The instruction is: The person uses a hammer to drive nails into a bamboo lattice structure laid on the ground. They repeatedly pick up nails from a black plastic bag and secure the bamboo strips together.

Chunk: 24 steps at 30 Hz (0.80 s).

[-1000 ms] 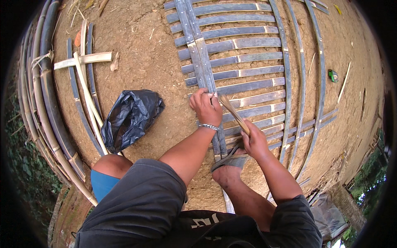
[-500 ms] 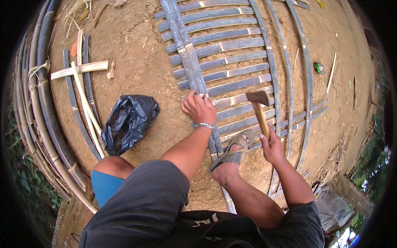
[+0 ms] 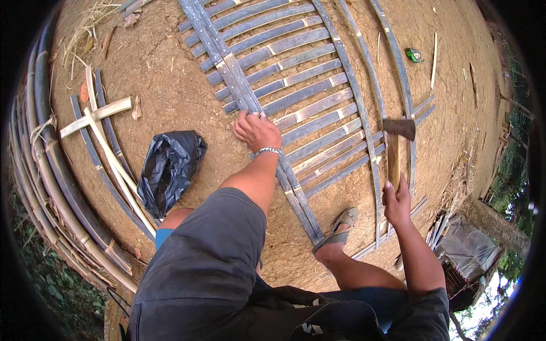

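Note:
My left hand, with a silver bracelet at the wrist, rests on a pair of long dark bamboo strips. Its fingers are curled and pressed together on them; whatever they pinch is too small to make out. Under the long strips, bamboo slats lie crosswise in a row, like a lattice. Out to the right, my right hand grips the wooden handle of a hatchet, its dark flared head pointing away from me. My sandalled foot stands at the near end of the long strips.
To the left, a black plastic bag lies on the dirt beside crossed pale bamboo pieces. Bamboo poles are stacked along the left edge. A green tape measure lies far right, past more long strips.
My right hand has swung the hatchet to the right, away from the slats. My left hand stays on the long strips. The foot has shifted towards their near end, and the view has tilted.

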{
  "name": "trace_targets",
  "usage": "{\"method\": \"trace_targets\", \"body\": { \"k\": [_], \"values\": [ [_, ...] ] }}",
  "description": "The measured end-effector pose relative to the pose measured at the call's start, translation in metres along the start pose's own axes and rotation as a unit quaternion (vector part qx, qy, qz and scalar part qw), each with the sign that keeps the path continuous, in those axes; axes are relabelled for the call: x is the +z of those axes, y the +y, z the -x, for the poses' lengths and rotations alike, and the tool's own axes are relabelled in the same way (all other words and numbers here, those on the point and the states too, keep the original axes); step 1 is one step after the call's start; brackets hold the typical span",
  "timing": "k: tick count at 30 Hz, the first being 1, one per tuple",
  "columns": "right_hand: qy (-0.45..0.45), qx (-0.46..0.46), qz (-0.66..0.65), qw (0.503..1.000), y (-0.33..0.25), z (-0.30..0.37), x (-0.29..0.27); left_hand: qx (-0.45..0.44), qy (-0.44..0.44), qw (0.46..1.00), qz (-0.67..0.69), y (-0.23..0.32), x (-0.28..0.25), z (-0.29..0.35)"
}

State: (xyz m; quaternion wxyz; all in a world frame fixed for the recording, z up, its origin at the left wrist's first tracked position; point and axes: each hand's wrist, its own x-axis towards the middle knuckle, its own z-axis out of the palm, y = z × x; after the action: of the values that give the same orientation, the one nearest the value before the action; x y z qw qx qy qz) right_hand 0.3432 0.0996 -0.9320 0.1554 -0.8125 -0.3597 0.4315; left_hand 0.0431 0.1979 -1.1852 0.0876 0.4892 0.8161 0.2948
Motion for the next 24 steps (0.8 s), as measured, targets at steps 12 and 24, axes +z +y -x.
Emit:
{"method": "trace_targets", "body": {
  "k": [12,24],
  "values": [
    [-0.187,-0.112,-0.118,0.969,-0.017,-0.093,0.069,-0.019,0.029,0.998,-0.058,0.003,-0.003,-0.001],
    [-0.317,-0.125,-0.125,0.932,0.024,-0.120,0.072,-0.066,0.066,0.992,-0.079,0.005,0.001,0.010]
  ]
}}
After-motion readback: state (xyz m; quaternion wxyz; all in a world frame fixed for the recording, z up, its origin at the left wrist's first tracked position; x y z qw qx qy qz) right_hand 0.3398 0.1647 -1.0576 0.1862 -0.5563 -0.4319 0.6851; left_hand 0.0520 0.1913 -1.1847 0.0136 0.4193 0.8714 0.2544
